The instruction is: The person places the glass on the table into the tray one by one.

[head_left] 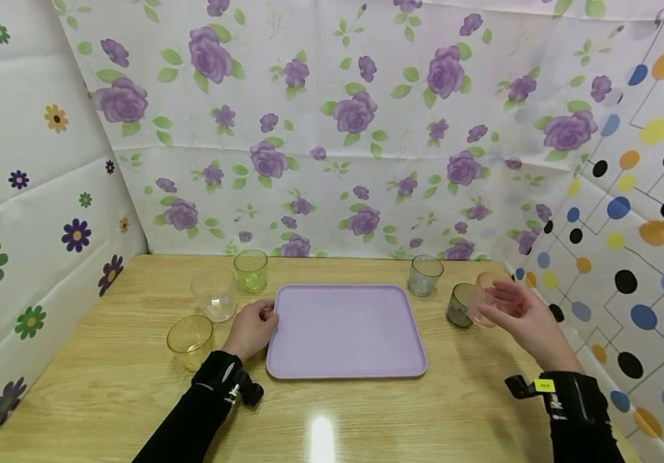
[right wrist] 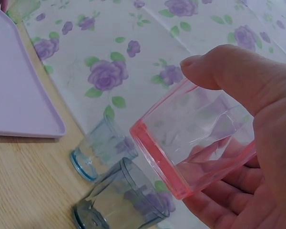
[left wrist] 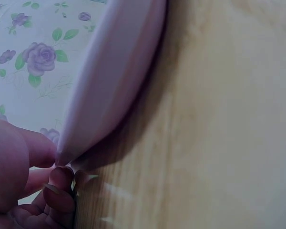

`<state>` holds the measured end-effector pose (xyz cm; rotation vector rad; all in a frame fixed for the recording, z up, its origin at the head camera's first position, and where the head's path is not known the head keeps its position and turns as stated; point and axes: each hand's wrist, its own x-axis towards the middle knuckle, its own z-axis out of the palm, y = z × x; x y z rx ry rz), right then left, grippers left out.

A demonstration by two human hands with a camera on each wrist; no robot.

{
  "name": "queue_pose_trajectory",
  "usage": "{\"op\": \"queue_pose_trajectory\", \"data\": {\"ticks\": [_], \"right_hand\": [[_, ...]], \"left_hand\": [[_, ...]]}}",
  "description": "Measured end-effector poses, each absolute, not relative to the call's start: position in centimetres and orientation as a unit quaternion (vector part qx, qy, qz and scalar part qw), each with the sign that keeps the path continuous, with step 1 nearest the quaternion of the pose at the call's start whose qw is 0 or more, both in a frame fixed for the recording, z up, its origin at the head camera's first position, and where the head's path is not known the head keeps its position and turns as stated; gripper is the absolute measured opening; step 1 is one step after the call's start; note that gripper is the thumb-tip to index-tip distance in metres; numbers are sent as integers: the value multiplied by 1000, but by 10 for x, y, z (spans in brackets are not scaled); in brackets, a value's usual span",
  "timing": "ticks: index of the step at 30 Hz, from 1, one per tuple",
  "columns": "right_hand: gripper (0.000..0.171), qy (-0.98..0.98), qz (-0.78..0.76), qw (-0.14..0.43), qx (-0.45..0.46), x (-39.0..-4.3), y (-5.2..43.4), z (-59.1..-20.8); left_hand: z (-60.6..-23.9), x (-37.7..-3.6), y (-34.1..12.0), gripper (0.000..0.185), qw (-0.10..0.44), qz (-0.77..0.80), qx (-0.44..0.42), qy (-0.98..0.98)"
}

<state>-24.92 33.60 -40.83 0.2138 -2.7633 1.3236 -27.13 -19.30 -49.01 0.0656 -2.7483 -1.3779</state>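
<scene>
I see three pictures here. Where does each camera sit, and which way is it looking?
Head: worn on the head, looking forward and down at the wooden table, purple tray and six cups; both sleeved arms, left hand and right hand show.
Left wrist: on the left wrist, close along the tray's edge, which the fingers pinch.
Right wrist: on the right wrist, looking at the pink cup its hand holds, with the blue cup and grey cup beyond.
Shared: all three views show the tray; the head and right wrist views share the pink cup.

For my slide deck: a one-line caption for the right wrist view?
Right hand grips a pink cup above two bluish cups beside a lilac tray.
</scene>
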Motion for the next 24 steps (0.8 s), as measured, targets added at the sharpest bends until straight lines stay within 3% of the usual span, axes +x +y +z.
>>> {"op": "queue_pose_trajectory", "data": {"ticks": [24], "right_hand": [[86, -880, 468, 21, 84, -268, 308, -401]], "left_hand": [[-491, -272, -195, 46, 34, -447, 14, -894]]}}
